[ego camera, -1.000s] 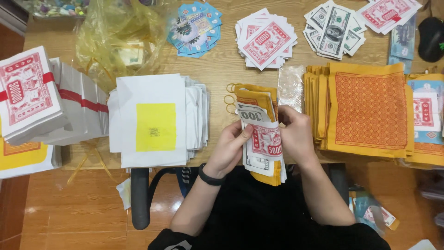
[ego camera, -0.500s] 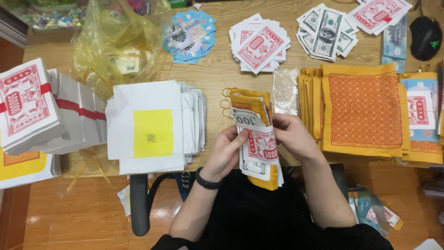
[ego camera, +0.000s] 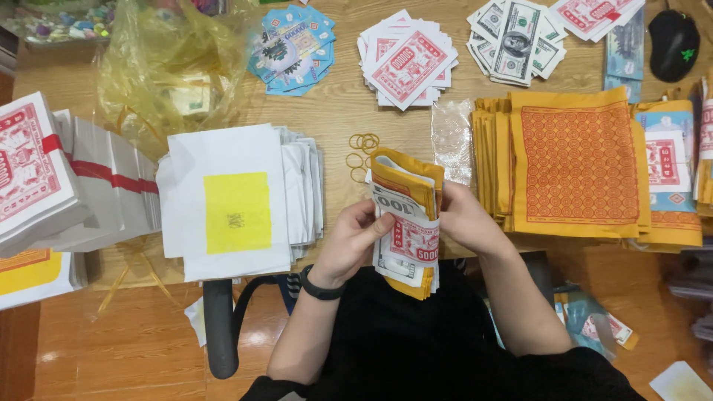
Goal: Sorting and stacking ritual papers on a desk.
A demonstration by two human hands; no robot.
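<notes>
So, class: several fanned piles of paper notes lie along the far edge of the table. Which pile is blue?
The round fanned pile of blue notes, leftmost beside the yellow plastic bag. The red-and-white pile and grey-green banknote pile lie to its right.

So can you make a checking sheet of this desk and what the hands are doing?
Surface: wooden table, mostly covered.
Job's things: folded paper bundle, yellow wrap around note-like sheets, held upright over the table edge.
Clutter: rubber bands; white sheets with yellow square; orange patterned sheets; red-printed cards; yellow plastic bag.
Grips: left hand and right hand both clasp the bundle.
Cables: nothing seen.
Surroundings: black computer mouse; chair armrest.
</notes>
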